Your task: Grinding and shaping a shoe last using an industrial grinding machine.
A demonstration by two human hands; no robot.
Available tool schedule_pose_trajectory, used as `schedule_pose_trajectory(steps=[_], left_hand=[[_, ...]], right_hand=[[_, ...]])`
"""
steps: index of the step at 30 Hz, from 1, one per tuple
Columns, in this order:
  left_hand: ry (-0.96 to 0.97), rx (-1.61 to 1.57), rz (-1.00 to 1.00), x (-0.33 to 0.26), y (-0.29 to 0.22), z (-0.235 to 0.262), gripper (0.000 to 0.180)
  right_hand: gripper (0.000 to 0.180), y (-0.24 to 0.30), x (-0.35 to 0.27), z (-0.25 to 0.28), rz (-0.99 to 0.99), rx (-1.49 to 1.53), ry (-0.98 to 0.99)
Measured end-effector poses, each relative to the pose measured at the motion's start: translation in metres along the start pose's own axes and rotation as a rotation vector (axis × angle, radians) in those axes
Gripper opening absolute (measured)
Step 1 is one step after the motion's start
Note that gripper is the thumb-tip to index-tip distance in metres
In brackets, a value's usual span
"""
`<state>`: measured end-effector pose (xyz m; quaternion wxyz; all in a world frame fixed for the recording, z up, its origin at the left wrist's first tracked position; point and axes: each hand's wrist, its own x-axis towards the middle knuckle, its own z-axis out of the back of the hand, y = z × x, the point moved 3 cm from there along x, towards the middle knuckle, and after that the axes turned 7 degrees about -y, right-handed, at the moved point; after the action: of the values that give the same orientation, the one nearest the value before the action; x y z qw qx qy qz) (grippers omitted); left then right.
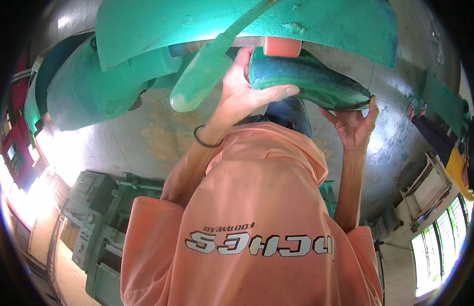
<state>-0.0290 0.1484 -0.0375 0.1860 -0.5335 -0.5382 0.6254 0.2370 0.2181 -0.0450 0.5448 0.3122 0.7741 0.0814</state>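
1. Across the top edge of the view runs a large green machine housing, curved like a guard, with a pale green lever slanting down from under it.
2. Below it, the person's orange shirt fills the lower middle.
3. Held just under the housing is a dark green, blocky workpiece, lying aslant; it looks stiff, dense and fairly heavy, with a worn, perhaps slick surface, so it is best taken at both ends.
4. A salmon-coloured disc sits just above the workpiece's left end.
5. The left hand is clamped round that left end, thumb along the side.
6. The right hand, fingers spread and curled, cups the lower right end.
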Motion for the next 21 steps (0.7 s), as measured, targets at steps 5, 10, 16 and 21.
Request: schedule_pose_trajectory(steps=[5, 10, 16, 21], left_hand=[[-0.033, -0.100, -0.103, -0.008, 0.009, 0.011, 0.085], [0.049, -0.102, -0.044, 0.003, 0.010, 0.026, 0.076], [0.046, -0.041, -0.026, 0.005, 0.016, 0.031, 0.064], [0.037, 0.198, -0.166, 0.011, 0.029, 0.041, 0.068]], right_hand=[[0.075, 0.002, -0.004, -0.014, 0.058, -0.005, 0.065], [0.064, -0.004, 0.008, -0.020, 0.052, 0.044, 0.087], [0.066, -0.006, 0.009, -0.024, 0.048, 0.046, 0.091], [0.073, -0.007, 0.010, -0.026, 0.055, 0.024, 0.096]])
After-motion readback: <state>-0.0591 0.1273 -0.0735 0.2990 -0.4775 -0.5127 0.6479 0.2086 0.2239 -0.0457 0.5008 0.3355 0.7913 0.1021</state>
